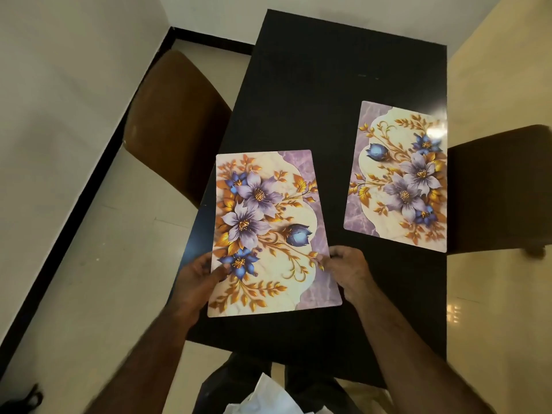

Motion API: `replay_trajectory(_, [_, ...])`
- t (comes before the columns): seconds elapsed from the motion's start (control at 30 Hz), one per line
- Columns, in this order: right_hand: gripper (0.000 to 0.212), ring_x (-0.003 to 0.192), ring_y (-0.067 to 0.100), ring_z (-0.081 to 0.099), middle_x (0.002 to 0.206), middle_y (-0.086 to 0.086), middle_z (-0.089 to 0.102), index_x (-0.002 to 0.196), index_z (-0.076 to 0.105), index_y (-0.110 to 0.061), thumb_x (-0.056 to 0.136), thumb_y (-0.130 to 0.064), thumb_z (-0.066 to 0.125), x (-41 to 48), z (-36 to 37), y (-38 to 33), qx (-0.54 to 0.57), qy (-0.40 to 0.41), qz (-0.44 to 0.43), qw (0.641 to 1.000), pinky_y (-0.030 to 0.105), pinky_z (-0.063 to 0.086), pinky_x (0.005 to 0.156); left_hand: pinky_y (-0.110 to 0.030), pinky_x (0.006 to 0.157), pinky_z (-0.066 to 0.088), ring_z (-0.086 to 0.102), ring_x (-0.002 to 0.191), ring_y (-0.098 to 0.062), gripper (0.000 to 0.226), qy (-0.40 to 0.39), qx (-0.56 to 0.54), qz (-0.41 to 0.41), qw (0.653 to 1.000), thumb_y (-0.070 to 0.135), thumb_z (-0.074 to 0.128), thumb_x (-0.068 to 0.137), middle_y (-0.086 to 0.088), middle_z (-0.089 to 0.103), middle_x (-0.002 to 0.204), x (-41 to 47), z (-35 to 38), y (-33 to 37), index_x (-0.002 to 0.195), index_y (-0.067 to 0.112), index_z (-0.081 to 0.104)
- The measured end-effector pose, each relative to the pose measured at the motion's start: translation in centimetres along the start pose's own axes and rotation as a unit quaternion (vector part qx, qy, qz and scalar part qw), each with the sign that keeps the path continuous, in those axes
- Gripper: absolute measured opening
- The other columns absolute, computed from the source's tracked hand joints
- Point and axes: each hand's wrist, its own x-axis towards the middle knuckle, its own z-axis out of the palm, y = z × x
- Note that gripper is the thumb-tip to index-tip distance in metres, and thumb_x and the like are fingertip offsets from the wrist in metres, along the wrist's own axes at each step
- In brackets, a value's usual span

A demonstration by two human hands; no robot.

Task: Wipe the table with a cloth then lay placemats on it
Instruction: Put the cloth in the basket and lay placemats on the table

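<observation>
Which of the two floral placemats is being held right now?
The near-left placemat, gripped along its side edges by the left hand and right hand. The other placemat lies untouched at the table's right edge.

Brown chair [173, 127] on glossy cream floor [89, 264], white walls [74, 55].

Two brown chairs [167, 127] beside wall [74, 55]

No readable text, labels, numbers — placemats [270, 231] carry floral print only.
</observation>
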Motion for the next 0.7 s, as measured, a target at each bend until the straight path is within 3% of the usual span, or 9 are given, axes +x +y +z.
replay_trajectory(0.1, [0.013,0.096,0.016,0.075,0.101,-0.002,0.08,0.087,0.082,-0.025,0.099,-0.023,0.086,0.4,0.8,0.4,0.004,0.015,0.023,1.0,0.034,0.065,0.076,-0.054,0.094,0.067,0.082,0.1,-0.036,0.028,0.043,0.046,0.033,0.997,0.031,0.08,0.1,-0.008,0.085,0.104,1.9,-1.0,1.5,0.119,0.011,0.084])
replay_trajectory(0.17, [0.003,0.096,0.017,0.078,0.1,-0.003,0.082,0.095,0.087,-0.021,0.098,-0.021,0.087,0.7,1.1,1.0,-0.017,0.025,0.003,1.0,0.038,0.068,0.081,-0.06,0.096,0.066,0.082,0.098,-0.036,0.031,0.043,0.075,0.043,0.995,0.03,0.082,0.099,-0.011,0.085,0.106,3.1,-1.4,2.8,0.12,0.008,0.084])
replay_trajectory(0.23, [0.012,0.095,0.016,0.08,0.099,-0.005,0.084,0.106,0.088,-0.019,0.094,-0.019,0.091,0.7,1.4,0.8,-0.014,0.046,-0.023,0.999,0.044,0.07,0.089,-0.061,0.096,0.066,0.082,0.097,-0.034,0.031,0.042,0.107,0.055,0.992,0.029,0.084,0.098,-0.009,0.085,0.107,4.4,-1.6,4.2,0.12,0.008,0.085])
replay_trajectory(0.33, [0.024,0.089,0.009,0.081,0.093,-0.016,0.082,0.112,0.088,-0.023,0.089,-0.021,0.095,1.1,1.4,-1.5,-0.002,0.095,-0.062,0.994,0.042,0.071,0.085,-0.056,0.09,0.068,0.083,0.091,-0.027,0.024,0.05,0.135,0.098,0.985,0.028,0.085,0.096,-0.003,0.085,0.102,6.5,-2.0,7.2,0.115,0.012,0.086])
replay_trajectory(0.47, [0.023,0.079,-0.001,0.076,0.079,-0.032,0.071,0.111,0.088,-0.026,0.089,-0.023,0.095,2.6,1.0,-7.1,0.011,0.165,-0.145,0.976,0.027,0.069,0.073,-0.045,0.079,0.07,0.084,0.083,-0.02,0.017,0.062,0.123,0.154,0.978,0.027,0.086,0.097,0.003,0.085,0.091,10.4,-2.0,13.5,0.11,0.016,0.086])
replay_trajectory(0.57, [0.019,0.083,0.002,0.076,0.082,-0.028,0.072,0.11,0.087,-0.022,0.092,-0.025,0.093,4.6,0.8,-11.6,0.048,0.191,-0.17,0.966,0.028,0.067,0.075,-0.044,0.07,0.069,0.084,0.082,-0.019,0.011,0.06,0.117,0.172,0.976,0.032,0.087,0.096,0.005,0.084,0.09,14.2,-1.7,18.3,0.103,0.024,0.085])
replay_trajectory(0.7, [0.018,0.09,0.011,0.078,0.087,-0.017,0.075,0.11,0.087,-0.018,0.093,-0.024,0.091,8.5,1.3,-14.9,0.065,0.201,-0.154,0.965,0.034,0.069,0.079,-0.047,0.08,0.069,0.082,0.089,-0.017,0.013,0.091,0.167,0.167,0.967,0.035,0.088,0.095,0.005,0.083,0.097,19.2,-0.9,20.3,0.102,0.026,0.083])
